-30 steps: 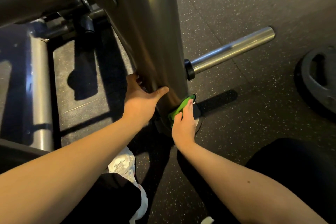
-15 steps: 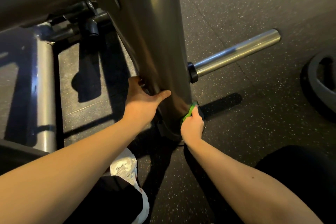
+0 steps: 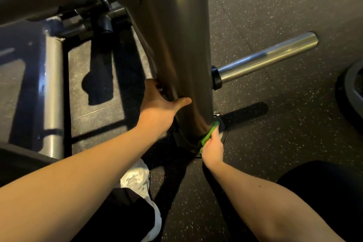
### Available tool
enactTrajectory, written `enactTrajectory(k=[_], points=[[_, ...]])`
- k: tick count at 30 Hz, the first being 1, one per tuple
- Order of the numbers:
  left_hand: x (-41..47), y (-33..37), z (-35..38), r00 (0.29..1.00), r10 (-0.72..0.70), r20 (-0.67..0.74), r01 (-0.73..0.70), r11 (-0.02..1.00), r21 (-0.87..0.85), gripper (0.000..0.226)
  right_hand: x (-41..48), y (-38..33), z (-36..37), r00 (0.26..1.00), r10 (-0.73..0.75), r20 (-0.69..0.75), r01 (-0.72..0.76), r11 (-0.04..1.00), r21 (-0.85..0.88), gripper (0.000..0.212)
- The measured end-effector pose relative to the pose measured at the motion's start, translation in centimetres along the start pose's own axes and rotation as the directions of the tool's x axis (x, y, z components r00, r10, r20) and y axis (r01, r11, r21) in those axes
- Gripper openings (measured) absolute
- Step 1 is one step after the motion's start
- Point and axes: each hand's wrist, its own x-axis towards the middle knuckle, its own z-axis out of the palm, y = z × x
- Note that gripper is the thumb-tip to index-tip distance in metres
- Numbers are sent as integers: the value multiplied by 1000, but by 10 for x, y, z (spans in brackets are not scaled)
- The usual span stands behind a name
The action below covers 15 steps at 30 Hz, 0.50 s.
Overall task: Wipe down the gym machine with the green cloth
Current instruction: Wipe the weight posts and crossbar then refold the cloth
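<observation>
Flooring [image 3: 275,143] is dark speckled rubber under machine [image 3: 182,55].

A gym. A steel machine post [image 3: 176,49] stands on speckled rubber floor [image 3: 275,153]. A chrome plate peg [image 3: 265,61] juts from the post's right side, with a weight plate [image 3: 351,92] farther right.

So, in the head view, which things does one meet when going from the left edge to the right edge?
grey frame tube → left hand, gripping the upright column → right hand, holding the green cloth at the column's foot → chrome peg → weight plate, cut off by the edge.
</observation>
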Motion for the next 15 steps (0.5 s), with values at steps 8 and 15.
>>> enactTrajectory(k=[8, 15], points=[[-3, 4, -4, 1000, -18, 19, 18, 1000, 8, 90, -26, -47, 2, 989, 18, -143, -18, 1000, 0, 51], [-5, 9, -4, 999, -49, 9, 49, 999, 6, 87, -28, -71, -22, 941, -145, -307, 221, 948, 230, 28]])
